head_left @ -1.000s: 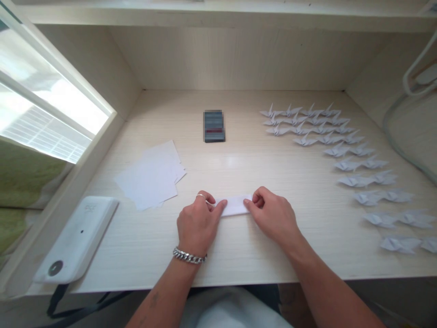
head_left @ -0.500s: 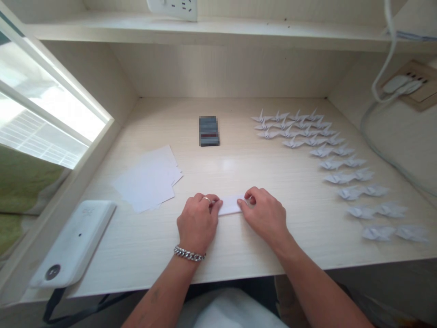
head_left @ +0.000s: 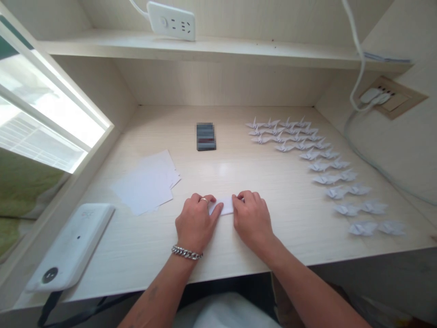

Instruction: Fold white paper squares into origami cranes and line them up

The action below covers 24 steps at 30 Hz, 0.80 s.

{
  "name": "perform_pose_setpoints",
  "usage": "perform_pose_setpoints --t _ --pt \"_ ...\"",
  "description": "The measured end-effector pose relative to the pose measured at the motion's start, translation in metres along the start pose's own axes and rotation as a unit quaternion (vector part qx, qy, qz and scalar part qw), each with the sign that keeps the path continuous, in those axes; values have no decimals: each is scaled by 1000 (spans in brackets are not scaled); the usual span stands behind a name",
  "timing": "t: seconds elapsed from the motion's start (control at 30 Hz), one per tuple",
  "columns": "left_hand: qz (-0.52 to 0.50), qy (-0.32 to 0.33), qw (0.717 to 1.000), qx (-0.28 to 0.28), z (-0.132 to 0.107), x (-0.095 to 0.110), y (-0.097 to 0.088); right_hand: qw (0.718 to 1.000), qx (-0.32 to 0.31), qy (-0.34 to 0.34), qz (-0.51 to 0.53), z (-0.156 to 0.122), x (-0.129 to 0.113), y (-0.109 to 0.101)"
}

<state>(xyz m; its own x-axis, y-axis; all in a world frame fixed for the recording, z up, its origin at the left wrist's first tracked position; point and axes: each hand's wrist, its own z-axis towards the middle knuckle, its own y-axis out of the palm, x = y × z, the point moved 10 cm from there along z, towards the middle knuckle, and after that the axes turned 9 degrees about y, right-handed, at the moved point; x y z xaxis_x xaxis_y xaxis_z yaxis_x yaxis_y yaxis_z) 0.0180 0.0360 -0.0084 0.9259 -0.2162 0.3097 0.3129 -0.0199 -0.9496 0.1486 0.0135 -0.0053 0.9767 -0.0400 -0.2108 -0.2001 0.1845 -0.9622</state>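
Observation:
A folded strip of white paper (head_left: 225,206) lies on the pale wooden desk (head_left: 239,173) near its front edge. My left hand (head_left: 195,223), with a ring and a chain bracelet, presses on the paper's left end with fingers curled. My right hand (head_left: 251,217) presses on the right end, fingers bent down onto it. The two hands almost meet, and only a small patch of paper shows between them.
A loose pile of white sheets (head_left: 146,183) lies to the left. Several folded paper cranes (head_left: 317,164) stand in rows at the right. A dark phone (head_left: 205,136) lies further back. A white device (head_left: 70,246) sits front left. A power strip (head_left: 172,19) rests on the shelf, cables at right.
My right hand has slid left along the paper toward my left hand, so less of the strip shows. The view has tilted up, showing the shelf and power strip.

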Motion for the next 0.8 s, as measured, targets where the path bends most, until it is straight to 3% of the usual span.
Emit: perform_pose_setpoints --t 0.2,0.33,0.6,0.8 --pt "-1 7 1000 -1 0 0 1 992 29 -101 63 -34 -34 3" --pt "5 17 1000 12 1 0 1 987 23 -133 81 -40 -38 2" --pt "-12 63 997 37 -6 0 -1 986 -12 -132 98 -38 -34 4" --pt "-46 130 984 116 -32 1 -16 987 -27 -131 91 -39 -36 4"
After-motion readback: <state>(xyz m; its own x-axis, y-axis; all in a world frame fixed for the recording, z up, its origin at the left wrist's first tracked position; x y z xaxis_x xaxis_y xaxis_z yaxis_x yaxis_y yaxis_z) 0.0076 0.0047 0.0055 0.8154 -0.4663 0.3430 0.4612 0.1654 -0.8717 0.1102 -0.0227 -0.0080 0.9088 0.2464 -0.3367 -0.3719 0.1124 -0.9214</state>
